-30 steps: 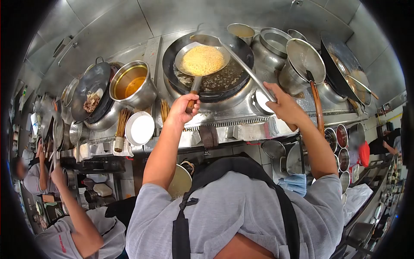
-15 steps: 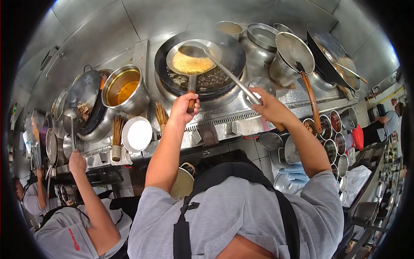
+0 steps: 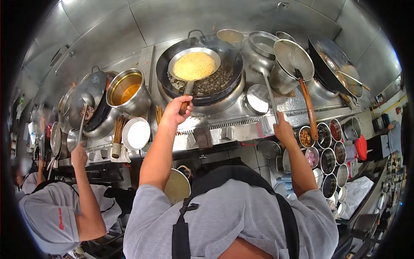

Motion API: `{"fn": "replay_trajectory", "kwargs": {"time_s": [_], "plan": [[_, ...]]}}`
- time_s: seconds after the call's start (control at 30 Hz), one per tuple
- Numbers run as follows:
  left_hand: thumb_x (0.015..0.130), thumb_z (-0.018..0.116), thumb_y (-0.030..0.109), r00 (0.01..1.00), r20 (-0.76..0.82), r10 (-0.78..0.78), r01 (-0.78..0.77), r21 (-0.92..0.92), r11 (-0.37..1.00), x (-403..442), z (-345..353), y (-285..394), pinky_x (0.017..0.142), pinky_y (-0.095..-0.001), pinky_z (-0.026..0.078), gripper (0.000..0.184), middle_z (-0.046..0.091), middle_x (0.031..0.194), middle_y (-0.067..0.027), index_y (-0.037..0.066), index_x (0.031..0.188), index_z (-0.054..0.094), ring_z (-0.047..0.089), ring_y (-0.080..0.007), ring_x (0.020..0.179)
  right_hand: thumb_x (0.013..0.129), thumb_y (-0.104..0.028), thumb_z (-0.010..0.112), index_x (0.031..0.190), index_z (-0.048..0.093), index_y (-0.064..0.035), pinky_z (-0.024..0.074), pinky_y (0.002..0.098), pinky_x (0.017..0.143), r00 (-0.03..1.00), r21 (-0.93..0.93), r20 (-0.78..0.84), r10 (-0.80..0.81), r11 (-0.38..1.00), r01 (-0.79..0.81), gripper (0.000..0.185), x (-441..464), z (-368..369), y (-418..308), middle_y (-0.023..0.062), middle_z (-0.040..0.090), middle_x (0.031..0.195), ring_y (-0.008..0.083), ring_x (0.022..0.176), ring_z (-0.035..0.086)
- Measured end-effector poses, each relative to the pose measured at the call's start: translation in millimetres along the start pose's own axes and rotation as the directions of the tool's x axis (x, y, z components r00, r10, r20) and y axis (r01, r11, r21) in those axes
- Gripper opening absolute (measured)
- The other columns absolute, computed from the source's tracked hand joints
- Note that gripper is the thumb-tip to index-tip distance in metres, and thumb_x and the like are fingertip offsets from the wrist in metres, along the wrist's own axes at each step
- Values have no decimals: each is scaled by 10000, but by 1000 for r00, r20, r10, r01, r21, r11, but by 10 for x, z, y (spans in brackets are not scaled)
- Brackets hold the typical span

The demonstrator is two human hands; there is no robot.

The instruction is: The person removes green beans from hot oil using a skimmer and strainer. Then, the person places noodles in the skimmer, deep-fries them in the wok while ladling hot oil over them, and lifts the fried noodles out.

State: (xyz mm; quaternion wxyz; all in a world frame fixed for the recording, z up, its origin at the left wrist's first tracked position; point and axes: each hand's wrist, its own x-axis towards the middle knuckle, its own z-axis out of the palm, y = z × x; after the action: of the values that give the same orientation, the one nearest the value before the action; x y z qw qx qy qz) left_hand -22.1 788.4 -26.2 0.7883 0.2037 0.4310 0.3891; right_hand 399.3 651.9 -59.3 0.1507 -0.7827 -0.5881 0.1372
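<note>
My left hand [image 3: 176, 109] is closed round the wooden handle of a small pan [image 3: 189, 86]. Golden, crumbly food [image 3: 194, 66] fills this pan, which sits inside a large black wok [image 3: 233, 82] over bubbling liquid. At the right, my right hand [image 3: 283, 129] grips the long metal handle of a ladle [image 3: 271, 93]; the ladle's bowl is over the counter, right of the wok, and blurred. Below it on the counter is a round metal bowl [image 3: 258, 98] with something white in it.
Left of the wok stand a pot of amber liquid [image 3: 129, 86], a white bowl [image 3: 136, 133] and a bamboo brush [image 3: 118, 136]. A strainer [image 3: 293, 60] rests on a pot at right. A co-worker's hand [image 3: 79, 156] holds a ladle at another wok.
My right hand has moved right and down, taking the ladle away from above the pan and wok. My left hand still holds the pan. The steam has thinned.
</note>
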Motion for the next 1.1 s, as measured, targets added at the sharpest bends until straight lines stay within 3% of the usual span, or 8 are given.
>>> {"fn": "replay_trajectory", "kwargs": {"time_s": [0.3,0.5,0.57,0.73,0.8,0.83,0.97,1.1], "plan": [[853,655,171,963,-263,66,44,392,919,-171,249,108,498,-233,472,130,621,742,-40,103,948,600,569,-112,581,853,-160,638,1352,452,-121,489,494,785,971,-132,-125,-201,974,185,533,-241,123,483,228,635,1001,396,979,615],[878,662,253,942,-329,74,104,493,864,-201,311,160,502,-257,471,167,622,741,-45,107,938,608,550,-128,569,856,-158,673,1237,563,-68,502,409,707,875,351,-239,-421,803,483,406,-930,48,338,185,624,925,332,865,622],[883,656,283,914,-382,140,134,608,782,-251,369,128,502,-273,473,179,619,736,-38,112,909,613,545,-130,568,858,-173,675,1236,561,-67,505,393,701,891,478,36,-453,790,383,409,-1203,289,424,175,630,932,323,849,631],[892,574,427,809,-186,557,227,974,-4,-392,427,-14,805,-448,499,476,656,904,-216,4,1107,615,639,-390,905,869,-267,662,1173,596,-73,509,418,737,839,383,486,-244,922,46,367,-1915,1638,1487,182,642,997,335,860,645],[898,563,437,684,-59,727,166,983,-75,-611,482,-219,872,-465,462,519,634,1012,-245,-3,1172,587,598,-424,990,822,-216,626,876,709,-108,519,454,769,752,43,209,-625,774,632,147,-2502,2619,2795,185,671,978,380,930,637],[901,557,443,606,5,796,144,983,-116,-747,481,-358,906,-474,443,542,623,1066,-259,-6,1204,573,578,-440,1032,822,-219,624,888,704,-102,519,452,774,755,70,401,-519,839,540,156,-2804,2641,3094,188,670,982,380,933,637],[915,620,280,308,-73,948,-323,930,177,-1276,200,-1208,766,-362,462,349,607,903,-160,-49,1024,576,568,-251,813,823,-228,614,936,686,-79,515,447,791,684,64,729,32,991,-116,201,-3609,2236,3226,202,666,997,381,942,637],[937,553,388,791,-315,524,-108,772,627,-1628,-845,-3028,642,-405,463,394,613,723,-139,1,871,587,570,-262,661,824,-238,604,984,668,-55,512,441,808,751,189,658,54,954,-234,251,-3899,2238,2845,216,661,1012,382,951,637]]}}
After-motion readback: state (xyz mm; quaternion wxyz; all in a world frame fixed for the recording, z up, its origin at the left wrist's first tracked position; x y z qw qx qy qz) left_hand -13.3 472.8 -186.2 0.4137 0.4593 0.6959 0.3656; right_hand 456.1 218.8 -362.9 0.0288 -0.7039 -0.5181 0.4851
